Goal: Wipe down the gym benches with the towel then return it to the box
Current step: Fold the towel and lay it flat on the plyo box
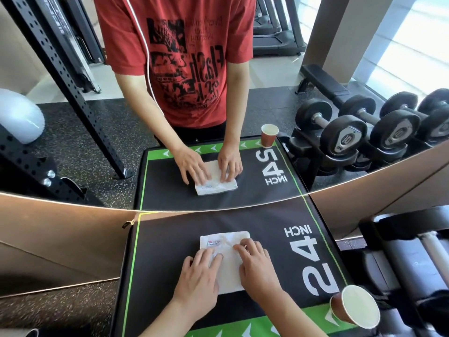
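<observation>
1. Head view, near field: a folded white towel point(227, 259) lies flat on the black padded top of a plyo box point(272, 242) printed "24 INCH" and edged in green. Both hands lie on the towel, fingers spread and nearly straight, pressing it down and not gripping it.
2. The left hand point(200, 276) covers the towel's near left part; the right hand point(256, 266) lies over its right edge. The towel's long axis runs away from the person, and its far end with a small printed label pokes out beyond the fingertips. Neither hand is nearer; the towel sits directly beneath both.
3. The cloth looks soft and slightly creased, a rounded rectangle; the box top is smooth and matte.
4. A paper cup point(357, 307) stands on the box's near right corner, apart from the towel.
5. Head view, far field: a mirror point(73, 69) meets the box's far edge and repeats the scene. Rubber-headed dumbbells point(388, 127) sit racked to the right.
6. Judgement: no gym bench lies under the hands, so wiping seems either finished or unstarted.
</observation>
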`<state>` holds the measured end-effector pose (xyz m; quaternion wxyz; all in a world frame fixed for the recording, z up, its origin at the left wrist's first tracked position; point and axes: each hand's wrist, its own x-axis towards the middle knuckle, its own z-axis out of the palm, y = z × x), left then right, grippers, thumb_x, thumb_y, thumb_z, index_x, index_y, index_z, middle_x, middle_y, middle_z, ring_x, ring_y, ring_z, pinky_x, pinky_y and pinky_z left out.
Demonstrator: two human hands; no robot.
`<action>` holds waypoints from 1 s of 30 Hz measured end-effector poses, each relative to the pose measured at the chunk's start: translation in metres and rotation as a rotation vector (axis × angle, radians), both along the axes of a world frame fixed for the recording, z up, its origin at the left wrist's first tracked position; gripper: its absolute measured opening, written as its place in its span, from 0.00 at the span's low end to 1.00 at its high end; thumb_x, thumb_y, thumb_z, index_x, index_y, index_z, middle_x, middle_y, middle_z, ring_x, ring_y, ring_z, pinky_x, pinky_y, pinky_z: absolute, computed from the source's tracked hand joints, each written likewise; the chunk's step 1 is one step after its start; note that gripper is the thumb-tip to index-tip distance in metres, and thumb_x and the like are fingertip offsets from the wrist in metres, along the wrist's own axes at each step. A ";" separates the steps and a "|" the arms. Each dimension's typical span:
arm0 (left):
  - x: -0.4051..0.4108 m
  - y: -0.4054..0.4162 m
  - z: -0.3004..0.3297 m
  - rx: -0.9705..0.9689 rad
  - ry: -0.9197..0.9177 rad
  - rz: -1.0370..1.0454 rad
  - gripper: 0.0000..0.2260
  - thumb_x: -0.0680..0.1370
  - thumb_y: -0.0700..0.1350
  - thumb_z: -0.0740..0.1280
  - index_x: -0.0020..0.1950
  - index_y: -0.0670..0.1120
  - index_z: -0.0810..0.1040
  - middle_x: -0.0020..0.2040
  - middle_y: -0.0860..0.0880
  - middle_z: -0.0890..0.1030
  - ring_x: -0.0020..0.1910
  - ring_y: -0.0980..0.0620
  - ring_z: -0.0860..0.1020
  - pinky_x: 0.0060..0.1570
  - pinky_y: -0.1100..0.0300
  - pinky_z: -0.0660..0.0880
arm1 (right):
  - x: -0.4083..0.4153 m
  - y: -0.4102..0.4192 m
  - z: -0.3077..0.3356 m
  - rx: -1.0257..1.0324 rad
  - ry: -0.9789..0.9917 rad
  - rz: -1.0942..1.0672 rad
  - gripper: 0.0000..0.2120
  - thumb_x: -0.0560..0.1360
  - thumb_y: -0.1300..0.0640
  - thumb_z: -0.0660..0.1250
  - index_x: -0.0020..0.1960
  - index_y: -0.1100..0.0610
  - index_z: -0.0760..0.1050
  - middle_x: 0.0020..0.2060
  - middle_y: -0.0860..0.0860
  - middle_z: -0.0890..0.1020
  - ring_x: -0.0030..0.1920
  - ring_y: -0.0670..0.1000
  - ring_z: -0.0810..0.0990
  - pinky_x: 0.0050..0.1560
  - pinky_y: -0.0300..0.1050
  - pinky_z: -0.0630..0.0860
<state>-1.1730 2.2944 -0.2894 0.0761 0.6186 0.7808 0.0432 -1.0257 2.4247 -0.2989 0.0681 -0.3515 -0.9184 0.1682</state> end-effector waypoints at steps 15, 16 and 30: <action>0.000 -0.040 -0.004 0.001 -0.008 0.099 0.26 0.74 0.60 0.70 0.71 0.55 0.78 0.73 0.53 0.76 0.72 0.51 0.75 0.62 0.45 0.78 | 0.008 -0.017 -0.007 -0.119 0.059 0.278 0.24 0.82 0.50 0.60 0.77 0.53 0.69 0.80 0.46 0.61 0.82 0.50 0.52 0.75 0.34 0.50; -0.004 -0.044 -0.003 -0.005 -0.008 0.118 0.26 0.74 0.60 0.70 0.71 0.55 0.78 0.73 0.53 0.76 0.73 0.51 0.74 0.62 0.45 0.78 | 0.002 -0.019 -0.009 -0.122 0.057 0.292 0.25 0.83 0.48 0.59 0.78 0.52 0.67 0.81 0.45 0.59 0.82 0.49 0.50 0.75 0.33 0.48; -0.113 -0.110 -0.017 -0.030 -0.072 0.271 0.26 0.80 0.62 0.56 0.78 0.61 0.61 0.80 0.58 0.60 0.81 0.55 0.55 0.76 0.41 0.61 | -0.119 -0.072 -0.023 -0.141 0.078 0.381 0.26 0.83 0.48 0.62 0.79 0.55 0.67 0.81 0.51 0.61 0.82 0.54 0.50 0.81 0.47 0.51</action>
